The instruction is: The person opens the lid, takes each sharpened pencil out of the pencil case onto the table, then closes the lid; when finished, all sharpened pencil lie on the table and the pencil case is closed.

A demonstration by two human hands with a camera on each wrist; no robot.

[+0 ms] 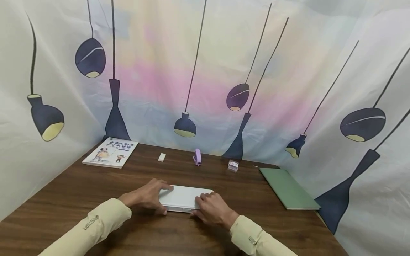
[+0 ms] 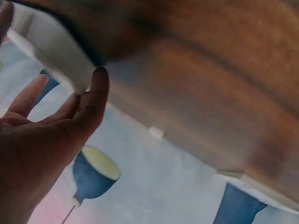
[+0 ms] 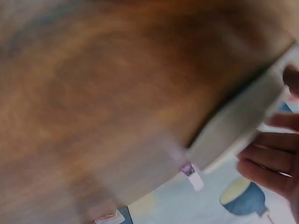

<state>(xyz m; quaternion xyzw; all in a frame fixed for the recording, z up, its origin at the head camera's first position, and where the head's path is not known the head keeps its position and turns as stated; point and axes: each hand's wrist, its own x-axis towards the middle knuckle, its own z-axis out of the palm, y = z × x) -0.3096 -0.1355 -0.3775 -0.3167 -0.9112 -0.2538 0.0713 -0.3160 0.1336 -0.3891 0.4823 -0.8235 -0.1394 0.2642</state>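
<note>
A flat white box (image 1: pixel 184 196) with rounded corners lies at the middle of the dark wooden table, between both hands. Its left end is gripped by my left hand (image 1: pixel 148 195), with a finger over the top and the thumb low at the near side. My right hand (image 1: pixel 213 208) holds the right end, fingers bent over the top edge and thumb at the near side. In the left wrist view the fingertips meet the end of the white box (image 2: pixel 65 49). The right wrist view, partly blurred, shows fingers along the side of the white box (image 3: pixel 238 114).
Behind the box stand a white eraser (image 1: pixel 162 157), a purple stapler (image 1: pixel 197 157) and a small clear box (image 1: pixel 233 166). A picture book (image 1: pixel 110 153) lies back left, a green folder (image 1: pixel 288 188) at the right. A printed curtain (image 1: pixel 153 89) encloses the table's back and sides.
</note>
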